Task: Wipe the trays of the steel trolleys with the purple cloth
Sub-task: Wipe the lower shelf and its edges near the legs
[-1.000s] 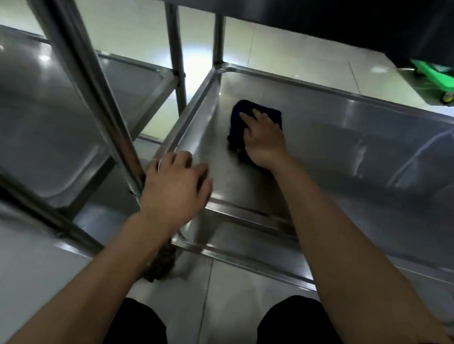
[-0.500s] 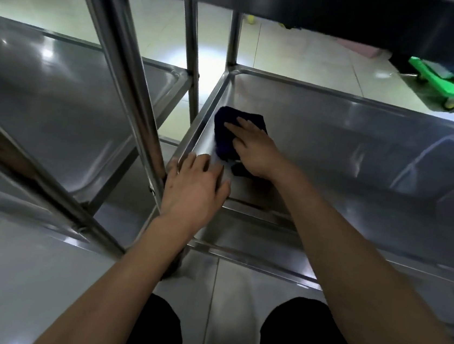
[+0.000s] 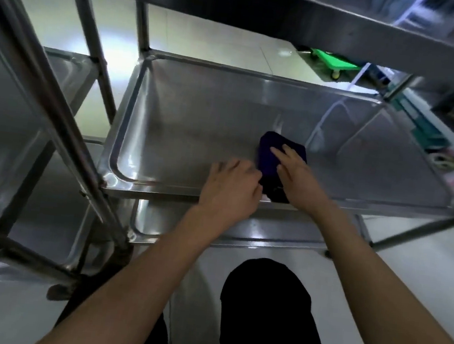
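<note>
The cloth (image 3: 274, 160) lies folded on the floor of the middle tray (image 3: 196, 128), toward its near edge and somewhat right of centre. My right hand (image 3: 297, 177) rests flat on it, fingers straight and pressing down, not curled round it. A second ago the cloth sat in the far left corner of this tray; half a second ago it was nearer the left wall; it has now been drawn across to the middle, so one pass over the left part of the tray appears done. My left hand (image 3: 231, 189) has changed place as well: it was on the tray's near left corner by the upright post (image 3: 64, 122), and has since come in to sit just beside the cloth, fingers loosely bent, touching its left edge or close to it; I cannot tell whether it pinches the fabric. My reading is that I am either refolding the cloth or steadying it before the next stroke. The right half of the tray has not yet been covered, judging by the cloth's position. The lower tray (image 3: 241, 230) beneath and the neighbouring trolley (image 3: 14, 119) to the left remain for later. Risk noted: the folded cloth may bunch under a flat palm on smooth steel.
</note>
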### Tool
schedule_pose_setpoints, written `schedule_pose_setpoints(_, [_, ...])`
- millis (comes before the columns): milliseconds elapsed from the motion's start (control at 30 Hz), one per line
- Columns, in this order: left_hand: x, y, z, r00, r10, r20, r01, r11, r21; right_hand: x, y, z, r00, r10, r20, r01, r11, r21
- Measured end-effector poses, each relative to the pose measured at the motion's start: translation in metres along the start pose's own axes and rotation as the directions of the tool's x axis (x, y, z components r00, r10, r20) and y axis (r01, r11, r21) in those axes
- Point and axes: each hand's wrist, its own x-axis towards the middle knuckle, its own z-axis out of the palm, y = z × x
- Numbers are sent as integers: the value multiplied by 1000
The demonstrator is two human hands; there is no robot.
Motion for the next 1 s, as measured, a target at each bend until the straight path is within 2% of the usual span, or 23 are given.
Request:
schedule_pose_setpoints(133, [5,17,17,997,66,47,-66,998,-11,-21,14,-13,996,86,-35,-85,996,15])
schedule_pose_setpoints(267, [-1,16,28,999,34,4,-34,999,-36,-16,2,-13,988,146,-46,-146,989,7])
schedule_pose_setpoints(367, [-2,12,31,999,48,4,-48,998,-45,-12,-5,-10,975,186,-122,-182,982,45])
schedule_pose_setpoints(500, [0,17,28,999,39,-22,-39,999,-20,-11,-4,-6,969,150,-194,-155,988,-11])
schedule_pose_setpoints(633, [14,28,33,995,-46,-89,47,999,10,-8,17,0,990,65,-122,-82,987,-141])
schedule_pose_setpoints(733, [32,50,43,989,-64,-137,68,997,24,2,49,-9,995,53,-83,-62,991,-120])
schedule_pose_setpoints(833, [50,81,57,992,-62,-112,64,998,14,10,84,-19,998,13,-59,-18,997,-75])
schedule_pose_setpoints(900, [57,96,64,992,-103,-75,107,993,51,13,98,-21,998,-26,-56,22,998,-63])
schedule_pose_setpoints(1000, [66,105,69,976,-188,-109,200,973,113,16,112,-22,995,-81,-52,76,993,-89])
